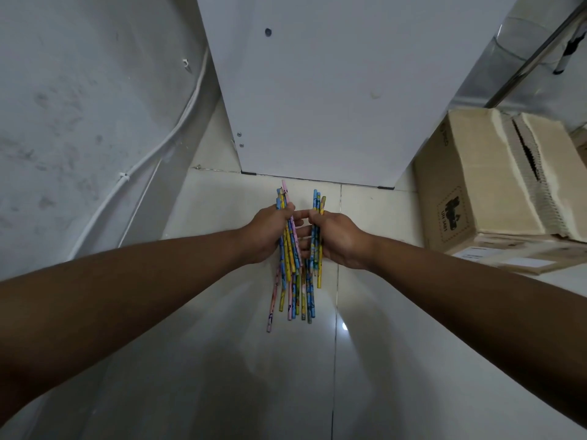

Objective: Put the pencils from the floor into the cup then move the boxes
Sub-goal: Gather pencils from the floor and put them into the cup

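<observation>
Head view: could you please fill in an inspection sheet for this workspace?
Surface: glossy pale tiled floor, with a spot of light glare.
Job's things: left pencil bundle and right pencil bundle, both in hand; cardboard box at right, on top of flat cartons; no cup seen.
Clutter: nothing seen.
Grips: left grip curled round the left pencil bundle; right grip curled round the right pencil bundle.
Cables: white cables clipped along the wall.
Surroundings: stained grey wall at left; white cabinet panel ahead.
</observation>
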Available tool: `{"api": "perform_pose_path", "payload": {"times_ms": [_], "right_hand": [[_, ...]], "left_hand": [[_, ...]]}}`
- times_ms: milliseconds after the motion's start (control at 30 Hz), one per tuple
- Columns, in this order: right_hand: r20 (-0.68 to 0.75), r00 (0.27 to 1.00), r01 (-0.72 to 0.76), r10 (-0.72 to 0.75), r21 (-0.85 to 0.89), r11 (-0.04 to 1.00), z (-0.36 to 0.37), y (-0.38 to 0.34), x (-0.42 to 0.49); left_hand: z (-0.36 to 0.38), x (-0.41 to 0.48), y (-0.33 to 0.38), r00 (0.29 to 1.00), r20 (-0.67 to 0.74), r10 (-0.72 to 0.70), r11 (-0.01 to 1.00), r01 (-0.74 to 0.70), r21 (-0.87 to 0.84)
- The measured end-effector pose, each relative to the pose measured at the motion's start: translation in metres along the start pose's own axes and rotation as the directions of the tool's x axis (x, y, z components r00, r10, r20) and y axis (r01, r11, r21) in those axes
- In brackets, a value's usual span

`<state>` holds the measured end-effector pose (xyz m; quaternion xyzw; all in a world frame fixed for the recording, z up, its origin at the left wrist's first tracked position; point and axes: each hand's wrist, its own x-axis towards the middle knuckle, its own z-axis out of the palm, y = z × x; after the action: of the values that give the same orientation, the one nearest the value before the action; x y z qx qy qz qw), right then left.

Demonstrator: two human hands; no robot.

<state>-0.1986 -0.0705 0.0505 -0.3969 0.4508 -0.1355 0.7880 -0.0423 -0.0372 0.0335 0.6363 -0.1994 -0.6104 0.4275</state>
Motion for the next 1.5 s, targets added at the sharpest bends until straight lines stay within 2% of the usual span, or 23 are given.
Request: {"api": "perform_pose_path", "payload": {"times_ms": [167, 367, 467, 667, 900, 1167, 1367, 1500], "right_hand": [[0.033, 0.999, -0.013, 0.016, -0.093, 0.996, 0.003, -0.007, 0.001], [0.2, 0.978, -0.064, 0.06, 0.012, 0.998, 0.009, -0.01, -0.004], [0.253, 0.963, -0.091, 0.097, -0.034, 0.995, 0.006, -0.013, -0.006], [0.302, 0.941, -0.154, 0.153, -0.02, 0.988, 0.003, -0.016, -0.013], [0.286, 0.939, -0.161, 0.191, -0.124, 0.979, -0.002, -0.02, -0.015], [0.263, 0.943, -0.187, 0.203, -0.086, 0.979, -0.002, -0.018, -0.014], [0.367, 0.901, -0.237, 0.23, -0.028, 0.971, 0.001, -0.017, -0.018], [0.384, 0.892, -0.25, 0.239, -0.023, 0.968, 0.002, -0.014, -0.021]], "left_hand": [[0.003, -0.008, 0.009, 0.997, 0.078, -0.012, 0.998, 0.018, -0.067], [0.001, -0.018, 0.014, 0.968, 0.251, 0.012, 0.998, 0.006, -0.07], [-0.004, -0.02, 0.014, 0.97, 0.242, -0.004, 1.0, -0.003, 0.027], [-0.007, -0.019, 0.015, 0.964, 0.263, -0.034, 0.999, 0.026, 0.031], [0.003, -0.023, 0.022, 0.981, 0.194, -0.009, 0.996, 0.026, -0.082], [0.008, -0.02, 0.022, 0.97, 0.241, 0.017, 0.987, 0.023, -0.162], [0.003, -0.017, 0.027, 0.923, 0.385, 0.001, 0.983, 0.069, -0.168], [0.0, -0.012, 0.035, 0.938, 0.338, 0.081, 0.961, 0.016, -0.275]]}}
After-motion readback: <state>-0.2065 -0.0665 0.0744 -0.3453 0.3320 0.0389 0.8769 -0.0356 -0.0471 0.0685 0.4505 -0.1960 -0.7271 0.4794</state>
